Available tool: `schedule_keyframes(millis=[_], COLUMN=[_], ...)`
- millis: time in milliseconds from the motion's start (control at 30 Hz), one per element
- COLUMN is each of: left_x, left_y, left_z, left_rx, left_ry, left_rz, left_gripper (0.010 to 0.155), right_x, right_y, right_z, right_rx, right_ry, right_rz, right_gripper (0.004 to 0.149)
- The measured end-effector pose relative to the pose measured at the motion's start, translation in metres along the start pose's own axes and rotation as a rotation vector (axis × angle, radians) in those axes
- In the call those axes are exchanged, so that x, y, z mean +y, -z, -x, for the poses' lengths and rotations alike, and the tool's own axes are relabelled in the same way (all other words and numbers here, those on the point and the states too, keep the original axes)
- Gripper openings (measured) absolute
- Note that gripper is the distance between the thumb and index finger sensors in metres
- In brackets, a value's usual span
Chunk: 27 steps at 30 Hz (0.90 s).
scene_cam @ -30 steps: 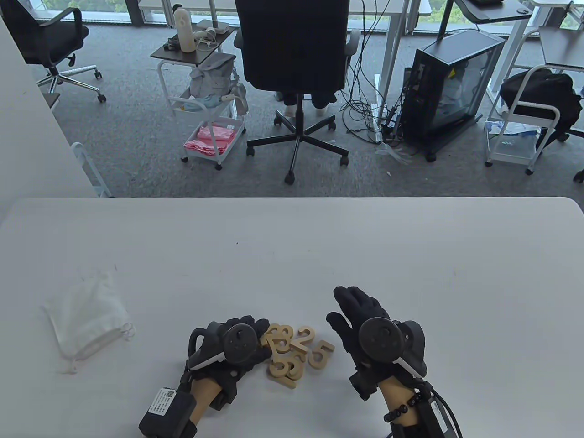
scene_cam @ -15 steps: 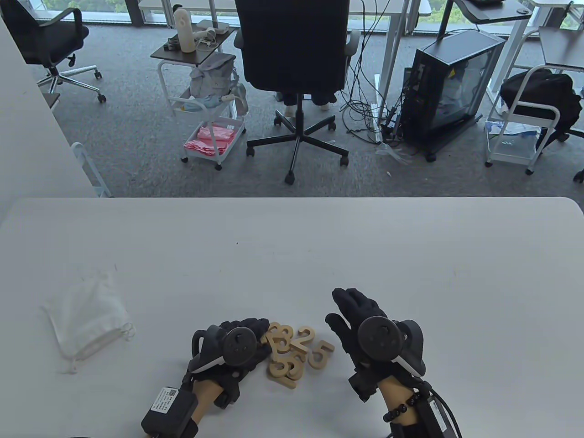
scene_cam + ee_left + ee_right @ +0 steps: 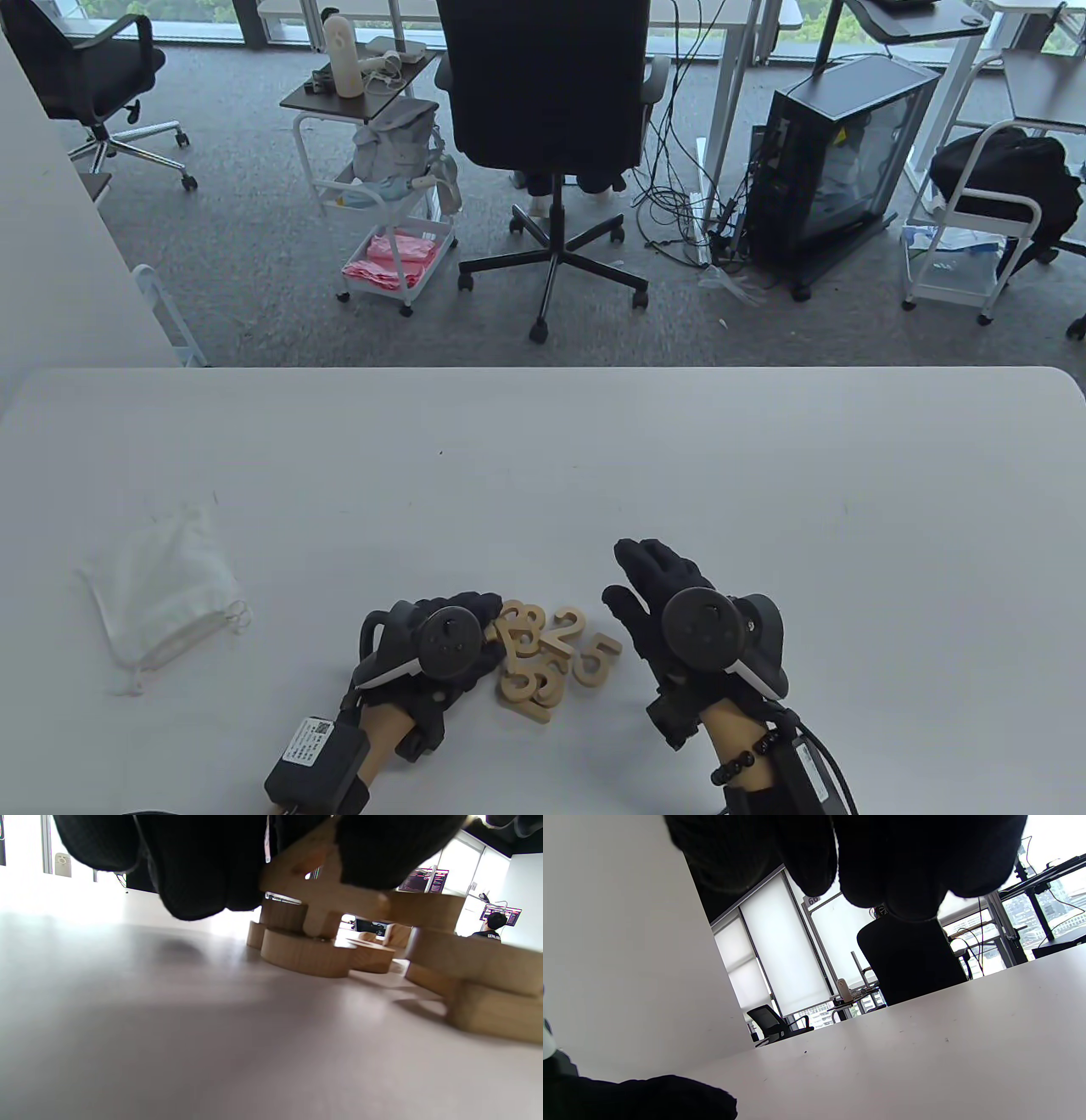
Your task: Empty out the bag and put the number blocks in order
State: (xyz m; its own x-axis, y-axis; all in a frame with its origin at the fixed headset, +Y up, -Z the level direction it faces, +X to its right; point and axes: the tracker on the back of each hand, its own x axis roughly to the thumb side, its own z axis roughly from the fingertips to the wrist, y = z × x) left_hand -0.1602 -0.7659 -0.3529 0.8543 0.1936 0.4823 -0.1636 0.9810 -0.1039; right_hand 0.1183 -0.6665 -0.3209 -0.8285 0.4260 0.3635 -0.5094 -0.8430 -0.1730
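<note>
A pile of wooden number blocks (image 3: 533, 662) lies on the white table (image 3: 543, 458) near its front edge, with a 2 (image 3: 564, 630) and a 5 (image 3: 596, 658) showing on the right side. My left hand (image 3: 485, 624) is at the pile's left edge. In the left wrist view its fingers (image 3: 199, 870) grip a block shaped like a 4 (image 3: 324, 895) that still touches the blocks under it (image 3: 305, 952). My right hand (image 3: 640, 586) is just right of the pile, fingers stretched out and empty. The white drawstring bag (image 3: 161, 586) lies flat at the left.
Beyond the table's far edge stand a black office chair (image 3: 547, 102), a white trolley (image 3: 390, 221) and a computer case (image 3: 836, 161). Bare table surface (image 3: 925, 1052) stretches ahead of the right hand.
My left hand has edged slightly right into the pile. My right hand has drifted a little left and nearer. The blocks and bag have not visibly moved.
</note>
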Motion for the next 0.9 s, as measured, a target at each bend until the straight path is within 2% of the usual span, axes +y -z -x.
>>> schedule_keyframes(millis=[133, 233, 300, 367, 500, 533, 633, 733, 900], left_x=[0.018, 0.041, 0.046, 0.044, 0.019, 0.015, 0.011, 0.002, 0.002], left_y=[-0.005, -0.011, -0.013, -0.014, -0.008, -0.007, -0.004, -0.002, -0.003], left_z=[0.001, 0.007, 0.012, 0.017, 0.018, 0.016, 0.009, 0.007, 0.010], left_rx=[-0.011, -0.017, 0.010, 0.014, 0.017, 0.014, -0.003, 0.001, 0.007], left_ry=[0.060, 0.202, 0.333, 0.423, 0.493, 0.516, 0.560, 0.533, 0.514], left_rz=[-0.046, -0.029, 0.014, 0.083, 0.291, 0.311, 0.318, 0.375, 0.341], left_gripper=[0.066, 0.069, 0.073, 0.075, 0.078, 0.078, 0.080, 0.080, 0.080], right_x=[-0.001, -0.002, -0.001, 0.000, 0.006, 0.007, 0.010, 0.015, 0.024], right_y=[0.000, 0.000, 0.000, 0.000, 0.001, 0.001, 0.001, 0.001, 0.001], right_z=[0.001, 0.001, 0.001, 0.000, 0.000, -0.001, -0.002, -0.003, -0.007], right_rx=[0.000, 0.000, -0.002, -0.005, -0.012, -0.012, -0.018, -0.025, -0.039], right_ry=[0.005, 0.010, 0.009, 0.005, -0.014, -0.016, -0.026, -0.040, -0.063], right_rz=[0.007, 0.011, 0.011, 0.004, -0.019, -0.024, -0.037, -0.058, -0.092], right_gripper=[0.058, 0.058, 0.058, 0.058, 0.058, 0.058, 0.058, 0.058, 0.057])
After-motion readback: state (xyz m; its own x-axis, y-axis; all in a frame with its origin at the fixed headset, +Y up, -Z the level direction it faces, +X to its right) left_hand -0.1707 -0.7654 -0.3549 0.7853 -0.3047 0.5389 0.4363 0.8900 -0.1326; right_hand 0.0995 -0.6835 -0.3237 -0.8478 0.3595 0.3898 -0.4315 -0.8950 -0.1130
